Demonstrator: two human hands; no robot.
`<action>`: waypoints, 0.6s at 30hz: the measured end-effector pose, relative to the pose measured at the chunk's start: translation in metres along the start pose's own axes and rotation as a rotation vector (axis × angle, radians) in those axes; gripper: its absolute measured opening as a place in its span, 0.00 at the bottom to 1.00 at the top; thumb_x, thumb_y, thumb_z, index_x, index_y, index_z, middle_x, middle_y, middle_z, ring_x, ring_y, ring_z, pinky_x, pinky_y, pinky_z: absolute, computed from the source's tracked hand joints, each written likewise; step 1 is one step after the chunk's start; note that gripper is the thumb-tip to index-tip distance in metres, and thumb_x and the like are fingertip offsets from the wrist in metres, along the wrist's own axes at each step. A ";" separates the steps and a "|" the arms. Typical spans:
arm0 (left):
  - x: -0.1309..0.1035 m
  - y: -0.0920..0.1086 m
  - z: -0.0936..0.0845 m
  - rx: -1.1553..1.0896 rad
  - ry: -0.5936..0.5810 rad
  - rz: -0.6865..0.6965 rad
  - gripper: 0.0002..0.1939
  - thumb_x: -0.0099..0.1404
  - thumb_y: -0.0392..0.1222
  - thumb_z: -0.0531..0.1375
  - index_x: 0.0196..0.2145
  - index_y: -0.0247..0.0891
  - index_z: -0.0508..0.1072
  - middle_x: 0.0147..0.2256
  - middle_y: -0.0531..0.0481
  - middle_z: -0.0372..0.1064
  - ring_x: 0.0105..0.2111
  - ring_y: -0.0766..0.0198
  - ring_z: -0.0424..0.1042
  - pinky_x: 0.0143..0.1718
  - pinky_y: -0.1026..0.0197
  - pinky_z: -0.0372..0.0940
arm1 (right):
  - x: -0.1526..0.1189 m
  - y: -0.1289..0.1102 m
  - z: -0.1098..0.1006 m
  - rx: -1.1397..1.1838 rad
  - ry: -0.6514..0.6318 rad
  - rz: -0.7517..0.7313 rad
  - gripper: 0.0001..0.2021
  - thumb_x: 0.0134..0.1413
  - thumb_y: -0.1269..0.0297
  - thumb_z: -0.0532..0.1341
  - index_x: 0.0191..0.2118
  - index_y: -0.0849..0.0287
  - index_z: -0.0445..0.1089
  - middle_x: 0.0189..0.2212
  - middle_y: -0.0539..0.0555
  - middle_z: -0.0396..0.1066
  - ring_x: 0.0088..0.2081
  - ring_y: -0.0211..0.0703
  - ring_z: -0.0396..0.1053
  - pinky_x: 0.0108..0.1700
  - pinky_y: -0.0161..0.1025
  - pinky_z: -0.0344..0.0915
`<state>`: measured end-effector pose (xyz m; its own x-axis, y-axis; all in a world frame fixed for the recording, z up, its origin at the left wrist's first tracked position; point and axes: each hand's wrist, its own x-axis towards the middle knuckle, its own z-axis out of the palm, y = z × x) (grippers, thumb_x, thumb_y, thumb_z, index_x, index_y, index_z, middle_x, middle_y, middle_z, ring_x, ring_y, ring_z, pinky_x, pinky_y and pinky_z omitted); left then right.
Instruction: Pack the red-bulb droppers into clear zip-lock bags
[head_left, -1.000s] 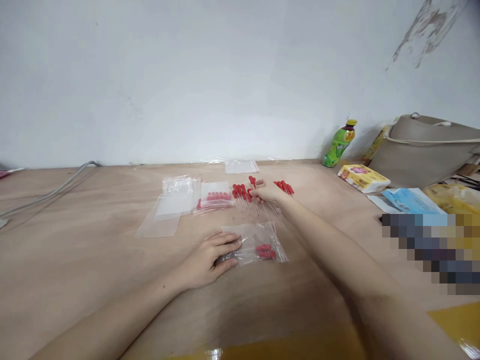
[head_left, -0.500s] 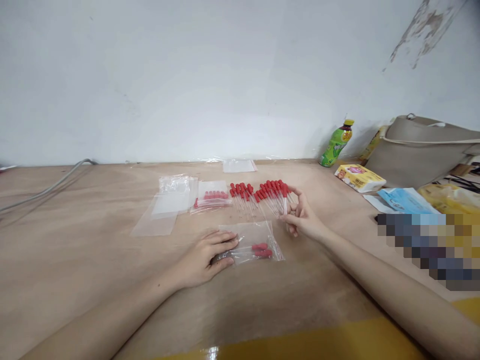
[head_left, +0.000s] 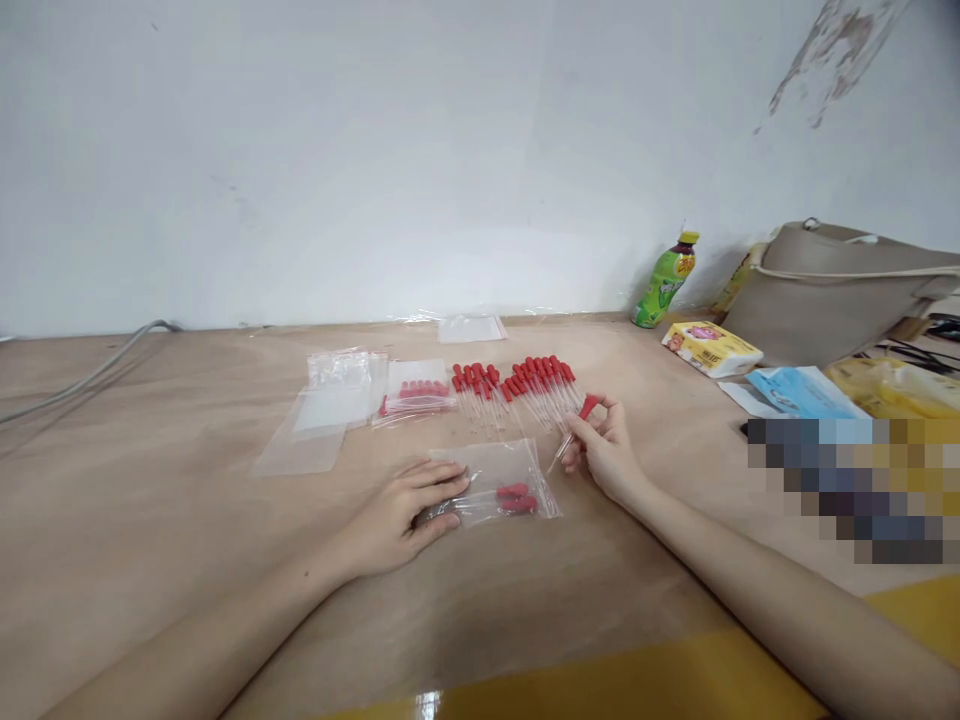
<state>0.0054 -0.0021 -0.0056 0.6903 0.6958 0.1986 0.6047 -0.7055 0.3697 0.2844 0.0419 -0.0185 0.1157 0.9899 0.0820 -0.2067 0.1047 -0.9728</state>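
My left hand [head_left: 416, 505] lies with fingers spread on the left end of a clear zip bag [head_left: 487, 460], which holds red-capped droppers [head_left: 516, 505]. To the right of that bag, my right hand [head_left: 604, 445] pinches a dropper [head_left: 588, 407], its red bulb up and its clear tip slanting down to the left. Beyond the hands lie two groups of loose red-bulbed droppers, a left one [head_left: 476, 378] and a right one [head_left: 541, 375]. Left of them is a stack of filled bags [head_left: 420, 390].
Flat clear bags [head_left: 322, 410] lie on the left, another bag [head_left: 471, 328] near the wall. On the right are a green bottle [head_left: 666, 280], a yellow tissue pack [head_left: 710, 348], a blue packet [head_left: 806, 392] and a grey bag [head_left: 802, 290]. A cable [head_left: 97, 375] runs at far left.
My right hand has drawn a dropper away from the right group, toward me, and tilted it. My left hand stays on the bag. The view has shifted slightly.
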 end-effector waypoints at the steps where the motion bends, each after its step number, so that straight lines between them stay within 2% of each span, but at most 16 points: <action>1: 0.000 0.000 0.000 0.001 0.000 -0.001 0.20 0.66 0.46 0.52 0.56 0.47 0.61 0.56 0.49 0.58 0.55 0.57 0.58 0.57 0.47 0.50 | 0.000 0.001 0.001 -0.002 0.015 0.000 0.28 0.41 0.55 0.64 0.42 0.50 0.45 0.18 0.38 0.62 0.12 0.35 0.62 0.11 0.30 0.61; 5: 0.000 0.001 0.000 0.001 -0.001 -0.002 0.20 0.66 0.46 0.53 0.56 0.45 0.61 0.56 0.49 0.59 0.55 0.58 0.58 0.57 0.48 0.51 | -0.002 0.003 0.002 -0.003 0.010 -0.002 0.29 0.37 0.55 0.66 0.39 0.51 0.45 0.20 0.39 0.64 0.16 0.37 0.66 0.17 0.34 0.66; 8: 0.000 0.002 0.000 0.005 0.006 -0.013 0.21 0.66 0.46 0.53 0.56 0.45 0.60 0.55 0.49 0.59 0.55 0.58 0.58 0.57 0.48 0.51 | -0.004 0.003 0.000 0.037 -0.039 0.050 0.27 0.38 0.55 0.66 0.39 0.52 0.48 0.21 0.42 0.66 0.20 0.38 0.69 0.23 0.36 0.69; 10: -0.001 0.002 0.000 0.016 0.006 -0.028 0.22 0.66 0.47 0.53 0.57 0.44 0.59 0.55 0.48 0.59 0.55 0.58 0.58 0.58 0.48 0.50 | -0.004 0.002 -0.004 0.044 -0.124 0.128 0.22 0.41 0.53 0.64 0.38 0.54 0.53 0.23 0.45 0.67 0.25 0.39 0.71 0.29 0.38 0.69; 12: -0.001 0.002 0.000 0.028 0.002 -0.036 0.22 0.66 0.47 0.53 0.57 0.45 0.59 0.55 0.49 0.59 0.55 0.58 0.58 0.58 0.47 0.48 | -0.002 -0.001 -0.011 -0.054 -0.258 0.175 0.18 0.44 0.51 0.62 0.37 0.56 0.60 0.25 0.48 0.68 0.28 0.38 0.71 0.33 0.40 0.69; 14: -0.001 0.002 0.000 0.034 -0.001 -0.036 0.22 0.66 0.47 0.53 0.57 0.45 0.58 0.55 0.49 0.59 0.55 0.59 0.58 0.59 0.46 0.47 | 0.000 -0.004 -0.017 -0.284 -0.418 0.093 0.16 0.45 0.51 0.61 0.35 0.58 0.67 0.26 0.51 0.68 0.28 0.38 0.69 0.33 0.39 0.67; 16: -0.001 0.001 0.000 0.032 -0.001 -0.034 0.22 0.66 0.47 0.53 0.57 0.45 0.58 0.55 0.49 0.59 0.55 0.59 0.58 0.59 0.47 0.47 | 0.000 -0.007 -0.023 -0.541 -0.544 -0.103 0.13 0.47 0.53 0.61 0.34 0.57 0.72 0.27 0.52 0.68 0.29 0.38 0.66 0.34 0.39 0.64; 18: -0.001 0.002 0.000 0.027 0.000 -0.034 0.22 0.66 0.47 0.52 0.57 0.46 0.58 0.55 0.49 0.59 0.56 0.59 0.58 0.59 0.47 0.47 | 0.000 -0.009 -0.026 -0.704 -0.599 -0.283 0.12 0.51 0.55 0.58 0.34 0.56 0.74 0.28 0.52 0.67 0.30 0.39 0.65 0.35 0.39 0.63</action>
<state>0.0058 -0.0039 -0.0052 0.6690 0.7194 0.1868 0.6382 -0.6848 0.3518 0.3119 0.0384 -0.0151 -0.4830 0.8418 0.2411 0.4047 0.4588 -0.7910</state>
